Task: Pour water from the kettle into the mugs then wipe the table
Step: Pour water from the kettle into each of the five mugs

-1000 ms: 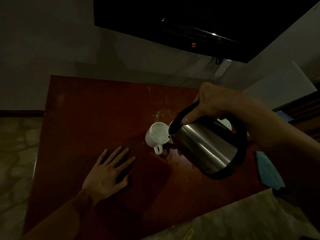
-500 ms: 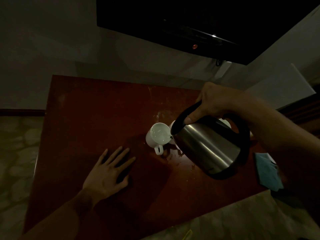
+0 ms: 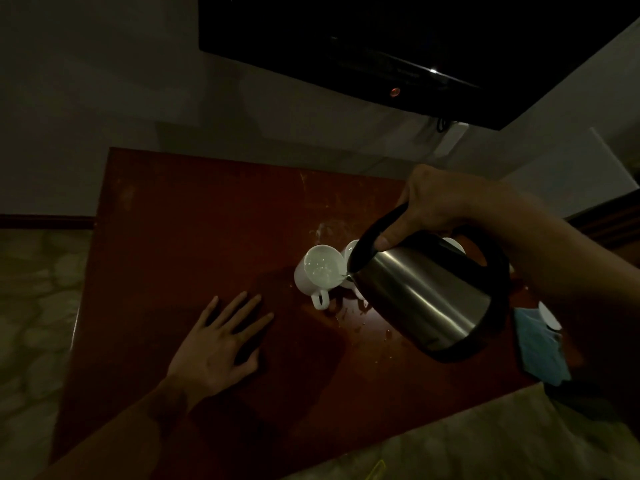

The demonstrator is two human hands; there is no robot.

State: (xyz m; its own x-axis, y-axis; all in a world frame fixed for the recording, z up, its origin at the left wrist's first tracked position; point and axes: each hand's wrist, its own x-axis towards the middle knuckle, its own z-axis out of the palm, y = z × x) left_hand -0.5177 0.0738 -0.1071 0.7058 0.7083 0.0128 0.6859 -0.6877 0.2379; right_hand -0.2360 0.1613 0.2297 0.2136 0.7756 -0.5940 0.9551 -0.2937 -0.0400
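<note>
A person's right hand [image 3: 440,199] grips the handle of a tilted kettle [image 3: 426,292], its spout at the rim of a white mug [image 3: 320,271] near the table's [image 3: 194,216] middle, while the left hand [image 3: 221,344] lies flat, fingers spread, toward the near edge. Pouring appears underway; next, the spout must shift to the mug behind [image 3: 351,249], with the blue cloth [image 3: 538,344] at the right edge waiting for the wipe.

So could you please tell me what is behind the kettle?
Behind the tilted kettle a second white mug and another white rim peek out; their bodies and contents are covered.
</note>
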